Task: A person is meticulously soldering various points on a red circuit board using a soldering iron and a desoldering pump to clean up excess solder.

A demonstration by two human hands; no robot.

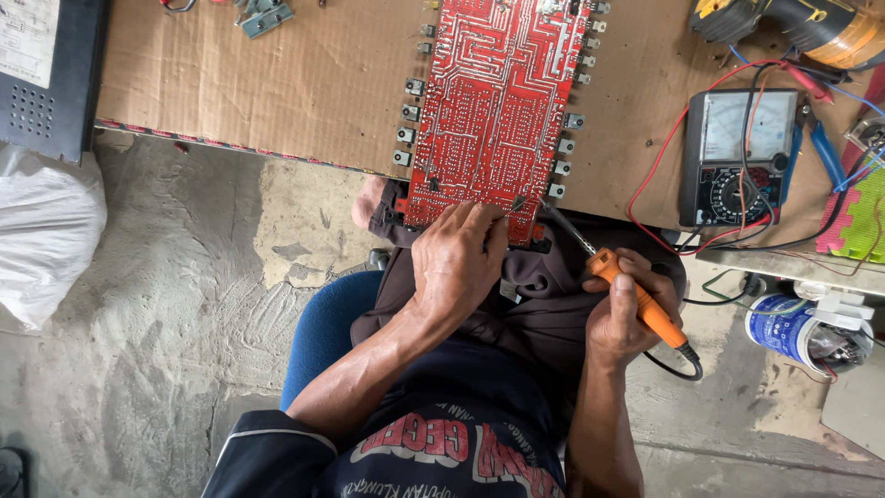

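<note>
Two hands: one red circuit board, one orange soldering iron, seemingly touching.

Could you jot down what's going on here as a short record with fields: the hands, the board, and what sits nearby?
Left hand: rests on the near edge of the red circuit board, pinching a thin wire against it
Right hand: holds an orange-handled soldering iron, tip aimed at the board's near edge
Board: copper-trace side up, on a cardboard sheet
Nearby: analog multimeter with red and black leads on the right
Seat: blue chair
</note>
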